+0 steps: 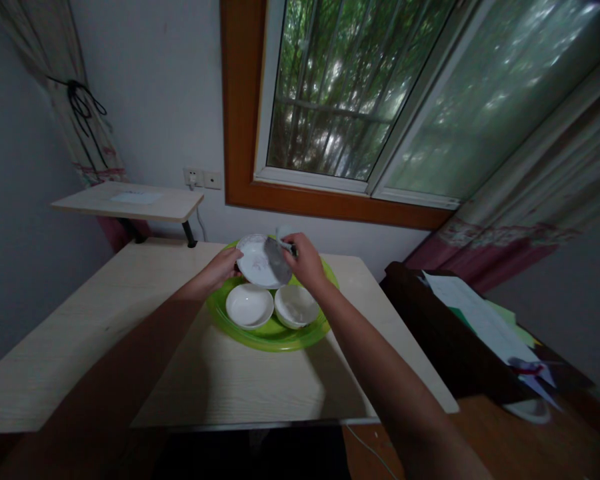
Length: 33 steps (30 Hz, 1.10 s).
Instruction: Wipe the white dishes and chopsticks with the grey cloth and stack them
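2 hands hold 1 plate (260,261) above the tray (275,339): left hand (223,265) pinching its rim, right hand (307,260) gripping a cloth (278,259); glazed, likely slippery and breakable.

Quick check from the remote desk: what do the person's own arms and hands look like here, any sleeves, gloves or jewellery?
Both forearms are bare as far back as the frame shows; no sleeve edge is visible. The left hand and right hand wear no gloves. No watch, bracelet or ring can be made out, though the dim light and the small size of the fingers leave rings uncertain.

Both arms reach forward, left hand (223,265) and right hand (305,259) raised close together, each grip closed.
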Each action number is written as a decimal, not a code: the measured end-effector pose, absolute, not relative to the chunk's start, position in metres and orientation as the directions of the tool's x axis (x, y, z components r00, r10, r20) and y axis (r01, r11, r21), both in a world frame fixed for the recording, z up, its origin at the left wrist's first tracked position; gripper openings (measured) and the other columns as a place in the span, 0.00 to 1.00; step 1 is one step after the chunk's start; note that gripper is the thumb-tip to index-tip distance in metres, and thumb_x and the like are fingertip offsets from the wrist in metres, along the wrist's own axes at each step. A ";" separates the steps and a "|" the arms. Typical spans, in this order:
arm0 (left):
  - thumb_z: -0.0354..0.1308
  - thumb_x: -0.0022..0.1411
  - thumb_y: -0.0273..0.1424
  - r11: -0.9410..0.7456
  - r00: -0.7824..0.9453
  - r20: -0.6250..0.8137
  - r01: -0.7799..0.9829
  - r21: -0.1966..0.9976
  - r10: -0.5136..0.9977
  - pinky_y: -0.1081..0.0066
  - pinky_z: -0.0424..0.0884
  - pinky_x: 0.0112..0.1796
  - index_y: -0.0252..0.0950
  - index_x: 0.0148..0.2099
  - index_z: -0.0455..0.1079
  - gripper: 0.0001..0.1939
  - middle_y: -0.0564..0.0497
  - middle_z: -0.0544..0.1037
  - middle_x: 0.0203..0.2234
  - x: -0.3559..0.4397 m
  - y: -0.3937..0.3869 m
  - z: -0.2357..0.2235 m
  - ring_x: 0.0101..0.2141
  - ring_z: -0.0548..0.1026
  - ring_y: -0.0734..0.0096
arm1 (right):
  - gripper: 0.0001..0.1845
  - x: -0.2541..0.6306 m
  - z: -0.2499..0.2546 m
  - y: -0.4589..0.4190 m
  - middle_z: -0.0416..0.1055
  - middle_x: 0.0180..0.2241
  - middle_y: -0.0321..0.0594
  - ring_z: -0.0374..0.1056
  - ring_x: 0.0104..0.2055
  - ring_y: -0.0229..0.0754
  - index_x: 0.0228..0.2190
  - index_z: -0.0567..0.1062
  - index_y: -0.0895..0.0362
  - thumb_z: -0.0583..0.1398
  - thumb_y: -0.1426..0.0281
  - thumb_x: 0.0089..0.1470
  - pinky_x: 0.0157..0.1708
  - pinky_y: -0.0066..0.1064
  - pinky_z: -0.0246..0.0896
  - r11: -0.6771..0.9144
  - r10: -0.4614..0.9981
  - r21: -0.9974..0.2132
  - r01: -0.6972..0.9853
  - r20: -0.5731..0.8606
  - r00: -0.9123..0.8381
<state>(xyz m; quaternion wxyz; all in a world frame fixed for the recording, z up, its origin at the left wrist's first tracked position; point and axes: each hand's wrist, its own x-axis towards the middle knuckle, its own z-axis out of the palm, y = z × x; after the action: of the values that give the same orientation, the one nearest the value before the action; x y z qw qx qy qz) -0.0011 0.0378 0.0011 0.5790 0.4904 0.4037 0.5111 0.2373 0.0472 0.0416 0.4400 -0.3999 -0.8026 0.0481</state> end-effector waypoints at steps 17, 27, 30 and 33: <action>0.56 0.59 0.37 -0.193 -0.003 0.193 -0.009 0.981 0.981 0.69 0.72 0.42 0.35 0.38 0.75 0.12 0.46 0.81 0.36 -0.006 0.042 0.000 0.39 0.76 0.62 | 0.27 0.203 0.022 0.017 0.58 0.67 0.42 0.52 0.70 0.44 0.63 0.66 0.54 0.46 0.57 0.70 0.69 0.43 0.48 0.870 0.492 -0.205 0.448 0.321 -0.809; 0.56 0.61 0.39 -0.177 0.050 0.177 -0.004 0.984 0.983 0.69 0.71 0.41 0.34 0.40 0.76 0.14 0.45 0.81 0.37 -0.001 0.042 0.001 0.37 0.76 0.63 | 0.36 0.204 0.009 0.031 0.55 0.67 0.56 0.53 0.70 0.55 0.65 0.62 0.66 0.48 0.53 0.68 0.67 0.48 0.51 0.692 0.677 -0.100 0.714 0.431 -0.596; 0.55 0.61 0.40 -0.175 0.021 0.175 -0.008 0.985 0.984 0.70 0.69 0.35 0.33 0.38 0.74 0.14 0.46 0.79 0.34 -0.002 0.038 0.003 0.33 0.74 0.65 | 0.34 0.208 0.012 0.023 0.66 0.61 0.59 0.62 0.64 0.56 0.59 0.70 0.66 0.47 0.52 0.68 0.62 0.47 0.57 0.602 0.742 -0.096 0.793 0.434 -0.511; 0.56 0.61 0.40 -0.165 -0.055 0.165 0.004 0.986 0.985 0.71 0.68 0.33 0.33 0.35 0.71 0.13 0.48 0.78 0.30 -0.003 0.036 0.004 0.32 0.73 0.66 | 0.34 0.210 0.018 0.015 0.78 0.46 0.59 0.73 0.51 0.55 0.44 0.80 0.63 0.45 0.52 0.69 0.53 0.43 0.64 0.550 0.788 -0.089 0.831 0.385 -0.480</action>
<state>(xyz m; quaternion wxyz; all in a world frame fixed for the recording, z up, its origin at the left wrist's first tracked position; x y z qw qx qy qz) -0.0030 0.0358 0.0044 0.4431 0.5255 0.4702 0.5535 0.2100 0.0153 0.0183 0.1942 -0.4714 -0.8585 -0.0549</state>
